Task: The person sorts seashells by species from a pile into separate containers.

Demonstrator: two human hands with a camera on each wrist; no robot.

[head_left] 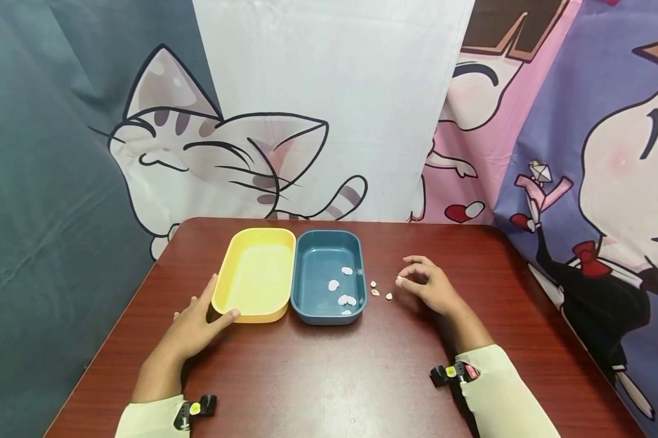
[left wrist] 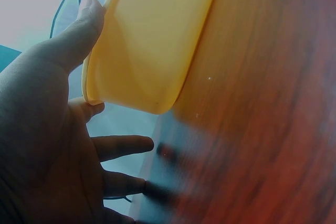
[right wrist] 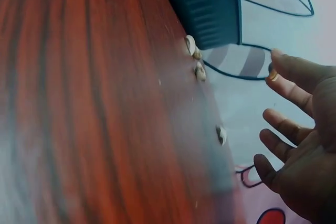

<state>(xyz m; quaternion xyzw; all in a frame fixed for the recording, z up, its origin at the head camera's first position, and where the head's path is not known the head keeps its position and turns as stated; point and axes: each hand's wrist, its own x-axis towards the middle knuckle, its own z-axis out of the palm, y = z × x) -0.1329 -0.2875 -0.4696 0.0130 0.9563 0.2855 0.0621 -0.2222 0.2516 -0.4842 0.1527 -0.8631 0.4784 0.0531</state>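
A yellow tray (head_left: 254, 316) and a blue tray (head_left: 329, 319) stand side by side on the table. My left hand (head_left: 196, 322) is at the yellow tray's near-left corner, thumb and index finger resting against its rim and the other fingers spread outside. Right of the blue tray, my right hand (head_left: 430, 289) pinches a small pale seashell (head_left: 399, 278) between thumb and index finger, mostly covered by the fingertips. Several white shells (head_left: 333, 285) lie in the blue tray. More loose shells (head_left: 375, 292) lie between that tray and my right hand; the right wrist view shows small shells (right wrist: 200, 72) there too.
The reddish-brown wooden table (head_left: 329, 377) extends toward me in front of the trays. Behind it hangs a cloth backdrop (head_left: 329, 73) with cartoon drawings, and it also runs along both sides.
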